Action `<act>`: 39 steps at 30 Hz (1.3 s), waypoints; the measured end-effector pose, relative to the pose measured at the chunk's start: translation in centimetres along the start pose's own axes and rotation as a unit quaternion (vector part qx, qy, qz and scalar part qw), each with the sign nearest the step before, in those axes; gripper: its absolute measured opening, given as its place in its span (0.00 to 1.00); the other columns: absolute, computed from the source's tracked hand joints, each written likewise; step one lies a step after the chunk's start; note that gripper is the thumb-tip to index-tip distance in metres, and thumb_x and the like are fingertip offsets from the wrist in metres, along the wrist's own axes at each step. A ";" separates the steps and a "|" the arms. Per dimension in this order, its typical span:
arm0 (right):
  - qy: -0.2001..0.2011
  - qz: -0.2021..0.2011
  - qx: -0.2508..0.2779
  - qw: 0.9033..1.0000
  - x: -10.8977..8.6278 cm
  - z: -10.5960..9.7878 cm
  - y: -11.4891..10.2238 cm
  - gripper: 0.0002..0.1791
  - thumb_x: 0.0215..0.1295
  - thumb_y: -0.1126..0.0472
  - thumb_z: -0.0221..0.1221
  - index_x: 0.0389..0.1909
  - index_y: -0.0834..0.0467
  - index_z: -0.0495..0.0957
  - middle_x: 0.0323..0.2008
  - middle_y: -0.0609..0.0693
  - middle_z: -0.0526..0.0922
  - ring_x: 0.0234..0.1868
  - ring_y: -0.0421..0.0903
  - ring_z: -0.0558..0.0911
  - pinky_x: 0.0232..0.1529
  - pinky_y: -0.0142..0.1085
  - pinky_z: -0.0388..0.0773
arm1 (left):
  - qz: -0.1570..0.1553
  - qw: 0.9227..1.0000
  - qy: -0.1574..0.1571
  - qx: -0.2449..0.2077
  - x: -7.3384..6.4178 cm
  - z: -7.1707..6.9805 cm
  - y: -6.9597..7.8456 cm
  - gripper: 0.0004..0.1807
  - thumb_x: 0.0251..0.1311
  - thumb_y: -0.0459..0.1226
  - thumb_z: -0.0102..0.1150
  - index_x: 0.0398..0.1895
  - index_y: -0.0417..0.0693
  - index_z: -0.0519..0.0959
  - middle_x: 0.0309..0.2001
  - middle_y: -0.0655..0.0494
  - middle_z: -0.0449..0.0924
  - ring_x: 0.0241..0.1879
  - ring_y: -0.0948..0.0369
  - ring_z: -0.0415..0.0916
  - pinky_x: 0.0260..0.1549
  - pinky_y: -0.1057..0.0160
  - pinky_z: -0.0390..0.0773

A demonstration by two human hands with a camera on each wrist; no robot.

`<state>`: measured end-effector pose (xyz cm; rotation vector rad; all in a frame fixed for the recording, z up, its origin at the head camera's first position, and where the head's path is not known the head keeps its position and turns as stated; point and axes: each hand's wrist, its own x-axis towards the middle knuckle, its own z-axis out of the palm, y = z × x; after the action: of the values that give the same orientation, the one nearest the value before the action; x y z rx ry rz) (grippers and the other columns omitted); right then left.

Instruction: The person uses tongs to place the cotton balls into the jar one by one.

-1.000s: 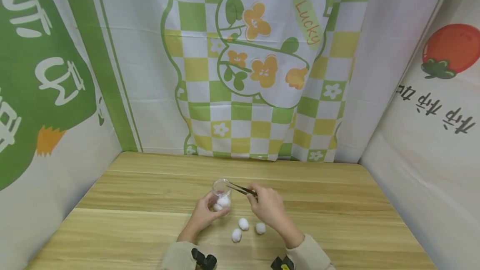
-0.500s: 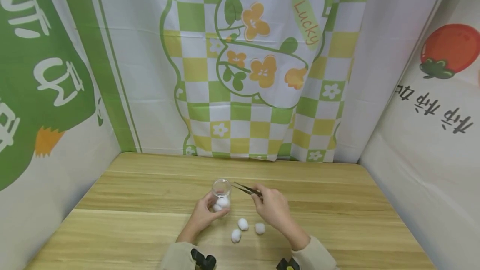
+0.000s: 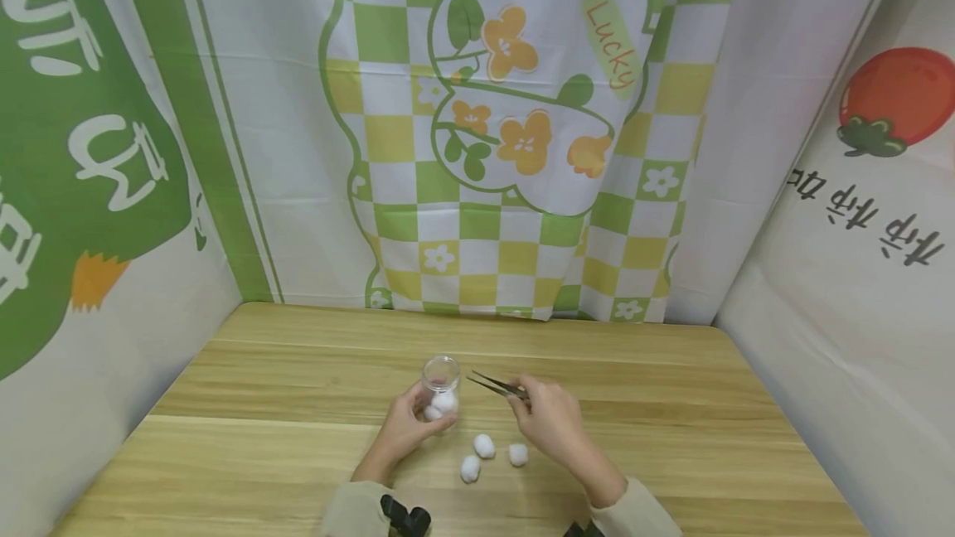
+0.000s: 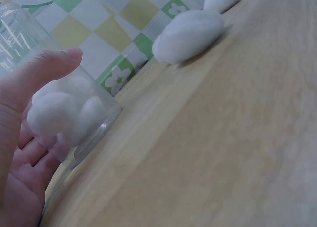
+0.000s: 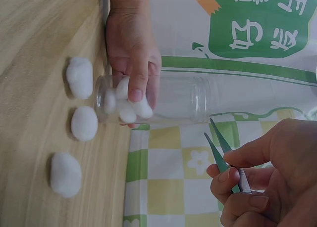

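My left hand (image 3: 406,425) grips a clear jar (image 3: 442,373) low on its side, thumb in front and fingers behind. The jar stands upright on the table, its mouth uncovered, with several white cotton balls (image 5: 127,111) in its lower part. To the right, my right hand (image 3: 548,417) pinches a pair of dark tweezers (image 3: 496,385) between thumb and fingers. Their tips are spread apart with nothing between them, just right of the jar's rim. Three more cotton balls lie on the table between the hands: one (image 3: 484,446) behind, one (image 3: 470,468) nearer the front and one (image 3: 518,454) to the right.
The wooden table (image 3: 298,371) reaches back to a hanging checked cloth (image 3: 477,255). Printed cloth walls stand on the left (image 3: 149,288) and on the right (image 3: 843,313).
My right hand has drawn the tweezers rightward, away from over the jar's mouth. The left hand, the jar and the loose cotton balls have stayed in place.
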<state>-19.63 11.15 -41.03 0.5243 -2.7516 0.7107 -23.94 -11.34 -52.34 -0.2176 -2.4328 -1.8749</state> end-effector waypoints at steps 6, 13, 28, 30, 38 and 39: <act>0.005 -0.009 -0.014 1.000 -0.5 0.2 0.5 0.07 0.61 0.64 0.62 0.39 0.58 0.81 0.18 0.47 0.84 0.14 0.32 0.71 0.12 0.20 0.53 | 0.001 1.000 -0.007 0.006 0.0 0.0 -0.1 0.35 0.46 0.37 0.74 0.60 0.43 0.72 0.57 0.43 0.80 0.59 0.47 0.76 0.64 0.46 0.72; 0.001 -0.027 -0.006 1.000 -0.9 0.3 1.2 0.07 0.59 0.65 0.62 0.38 0.59 0.82 0.26 0.54 0.88 0.24 0.44 0.86 0.13 0.21 0.62 | -0.006 1.000 -0.005 0.003 0.1 0.0 0.1 0.35 0.47 0.37 0.74 0.61 0.43 0.72 0.57 0.43 0.79 0.59 0.48 0.76 0.64 0.48 0.73; -0.083 -0.099 -0.002 0.992 -1.2 -0.1 4.6 0.10 0.64 0.63 0.59 0.44 0.61 0.80 0.33 0.56 0.89 0.31 0.47 0.88 0.23 0.25 0.78 | 0.001 1.000 0.001 -0.003 0.0 0.0 0.4 0.32 0.48 0.33 0.73 0.59 0.44 0.73 0.56 0.45 0.81 0.58 0.50 0.77 0.63 0.49 0.74; -0.096 -0.100 0.000 0.990 -1.3 -0.3 4.9 0.10 0.65 0.63 0.59 0.45 0.61 0.80 0.35 0.57 0.89 0.33 0.48 0.89 0.28 0.29 0.83 | 0.001 1.000 0.000 0.000 0.0 0.0 0.3 0.32 0.48 0.34 0.73 0.59 0.44 0.73 0.55 0.45 0.81 0.58 0.50 0.77 0.62 0.49 0.75; -0.111 -0.109 -0.018 0.988 -1.6 -0.4 6.3 0.11 0.64 0.63 0.59 0.45 0.62 0.81 0.37 0.55 0.89 0.35 0.49 0.89 0.30 0.33 0.84 | 0.000 1.000 -0.005 0.005 -0.2 -0.1 0.2 0.34 0.48 0.37 0.73 0.61 0.43 0.72 0.57 0.43 0.79 0.59 0.48 0.76 0.64 0.47 0.73; -0.112 -0.109 -0.019 0.987 -1.7 -0.4 6.4 0.11 0.64 0.63 0.60 0.45 0.62 0.81 0.37 0.55 0.89 0.35 0.49 0.89 0.30 0.32 0.84 | 0.001 1.000 -0.006 0.006 -0.2 -0.1 0.1 0.34 0.48 0.37 0.73 0.61 0.42 0.72 0.57 0.43 0.79 0.59 0.47 0.76 0.64 0.46 0.73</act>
<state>-20.62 17.09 -43.91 0.9327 -2.8413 0.5768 -23.75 -11.39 -52.24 -0.2319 -2.4502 -1.8634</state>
